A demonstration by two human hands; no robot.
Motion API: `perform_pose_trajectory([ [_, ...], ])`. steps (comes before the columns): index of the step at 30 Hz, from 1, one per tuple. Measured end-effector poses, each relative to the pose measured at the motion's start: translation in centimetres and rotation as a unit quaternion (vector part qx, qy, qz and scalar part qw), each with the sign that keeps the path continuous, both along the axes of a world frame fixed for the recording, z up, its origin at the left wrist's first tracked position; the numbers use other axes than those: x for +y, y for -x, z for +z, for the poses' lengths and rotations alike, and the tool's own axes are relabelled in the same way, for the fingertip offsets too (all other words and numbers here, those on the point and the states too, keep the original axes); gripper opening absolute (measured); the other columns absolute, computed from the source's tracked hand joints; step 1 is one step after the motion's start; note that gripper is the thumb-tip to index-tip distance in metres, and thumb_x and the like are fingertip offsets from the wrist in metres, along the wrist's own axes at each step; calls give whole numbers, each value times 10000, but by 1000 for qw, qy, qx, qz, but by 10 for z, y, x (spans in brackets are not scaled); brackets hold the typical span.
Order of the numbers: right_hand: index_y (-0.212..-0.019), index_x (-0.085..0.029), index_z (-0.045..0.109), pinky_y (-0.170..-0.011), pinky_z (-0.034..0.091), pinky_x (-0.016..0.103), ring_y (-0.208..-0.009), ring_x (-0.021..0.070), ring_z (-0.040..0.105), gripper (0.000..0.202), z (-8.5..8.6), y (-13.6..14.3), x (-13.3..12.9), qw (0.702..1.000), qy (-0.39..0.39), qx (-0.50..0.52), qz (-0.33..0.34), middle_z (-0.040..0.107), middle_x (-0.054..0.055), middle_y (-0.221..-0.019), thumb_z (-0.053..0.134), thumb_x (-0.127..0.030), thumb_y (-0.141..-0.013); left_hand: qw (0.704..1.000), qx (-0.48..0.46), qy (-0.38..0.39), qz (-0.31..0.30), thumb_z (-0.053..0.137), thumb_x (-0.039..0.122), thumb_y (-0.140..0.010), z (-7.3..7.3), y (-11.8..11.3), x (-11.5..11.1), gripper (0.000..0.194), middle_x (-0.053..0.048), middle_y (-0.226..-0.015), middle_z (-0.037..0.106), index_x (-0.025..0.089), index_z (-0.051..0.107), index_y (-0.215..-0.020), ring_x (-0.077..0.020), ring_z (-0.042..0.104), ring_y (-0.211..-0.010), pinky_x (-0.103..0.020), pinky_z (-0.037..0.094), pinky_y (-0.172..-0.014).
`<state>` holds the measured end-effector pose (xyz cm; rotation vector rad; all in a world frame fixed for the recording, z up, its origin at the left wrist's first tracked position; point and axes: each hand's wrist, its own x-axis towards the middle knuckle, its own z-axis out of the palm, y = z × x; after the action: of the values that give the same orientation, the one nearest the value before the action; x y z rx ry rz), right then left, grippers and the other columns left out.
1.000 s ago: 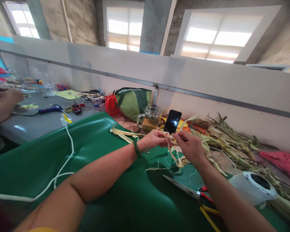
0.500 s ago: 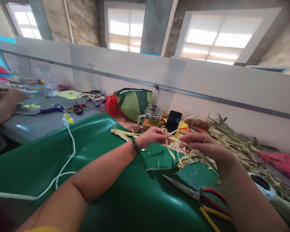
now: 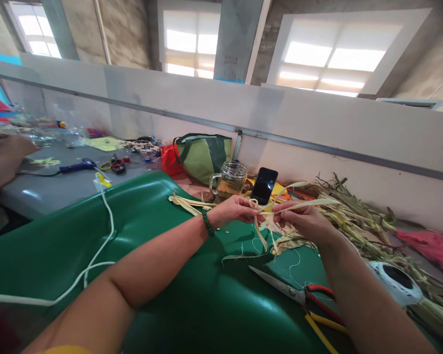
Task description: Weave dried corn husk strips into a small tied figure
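Pale, flat husk strips are looped between my two hands above the green sheet. My left hand, with a green bead bracelet at its wrist, pinches the strips where they cross in a small loop. Close beside it, my right hand is closed on one strip, whose end sticks out to the right past the fingers. Another end curls up behind the hands, and one hangs below. Scissors with red and yellow handles lie under my right forearm, partly hidden by it. Thin thread lies near the blades.
Behind my hands stand a glass mug, a phone and a green bag. Dried husks pile up at the right beside a white thread spool. A white cord crosses the left. Another person's hand is at far left.
My right hand has closed from loosely extended fingers into a pinch on the strip. The strip's end now points out to the right. My left hand has hardly moved.
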<state>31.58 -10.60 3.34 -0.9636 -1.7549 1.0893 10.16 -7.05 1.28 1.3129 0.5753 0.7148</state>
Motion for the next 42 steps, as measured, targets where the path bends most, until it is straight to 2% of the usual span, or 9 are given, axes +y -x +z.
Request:
perform_pose_trajectory([
  [5,-789,-188,720,-532,443,255,-565,121,552,207,2,3,-5,999,32,-26,20,656,22,-648,756,-343,-656,1000,-10,5,1,854,413,-431,-1,0,0,442,-56,-731,710,116,682,-711,-128,628,-679,-245,449,-672],
  [9,-697,-191,658,-507,422,261,-528,120,525,148,5,4,-4,997,60,37,29,621,13,-610,732,-306,-641,1000,-18,-10,15,848,401,-460,1,0,-2,399,-52,-718,702,112,685,-682,-109,612,-652,-224,436,-633],
  [14,-695,-194,651,-536,448,286,-578,160,565,111,5,-4,0,999,36,25,18,604,26,-636,640,-304,-689,1000,-11,-10,14,847,389,-464,3,-1,-5,390,-37,-687,693,111,682,-681,-106,612,-647,-216,422,-621],
  [21,-805,-183,660,-539,464,238,-577,116,575,251,2,8,-4,999,32,-13,13,669,20,-721,751,-366,-660,1000,-9,-10,7,855,390,-442,-4,-1,1,431,-37,-712,700,114,678,-721,-123,631,-678,-232,445,-663],
  [26,-861,-208,726,-653,523,302,-729,189,646,285,-1,7,-3,997,-18,-70,-24,717,53,-826,768,-383,-641,999,-30,-6,17,853,378,-468,-5,-1,2,406,-32,-721,697,127,682,-738,-115,635,-678,-214,450,-646],
  [30,-801,-214,731,-725,521,332,-809,225,655,238,3,7,-6,993,-50,-97,-36,723,54,-842,761,-390,-643,1000,-12,-26,11,834,392,-511,-4,-1,1,379,-54,-789,707,127,697,-744,-127,637,-725,-221,452,-661],
  [34,-740,-197,675,-633,484,274,-671,160,620,220,3,10,-5,998,-24,-42,-31,681,19,-720,768,-366,-633,1000,-7,-24,7,843,396,-484,-1,-1,-2,431,-50,-787,708,128,707,-793,-128,630,-723,-243,457,-697],
  [37,-668,-186,596,-554,434,244,-552,109,546,255,-5,13,2,997,-1,36,-68,606,-22,-604,775,-360,-617,999,-1,-32,12,839,405,-483,0,-1,-3,439,-48,-771,709,123,709,-794,-121,623,-710,-233,445,-687],
  [42,-705,-194,585,-609,445,255,-616,119,569,262,-16,17,11,993,4,83,-85,610,-29,-656,781,-331,-598,999,-2,-43,-8,816,423,-528,-5,-1,-1,414,-63,-811,720,119,706,-786,-124,626,-725,-228,439,-685],
])
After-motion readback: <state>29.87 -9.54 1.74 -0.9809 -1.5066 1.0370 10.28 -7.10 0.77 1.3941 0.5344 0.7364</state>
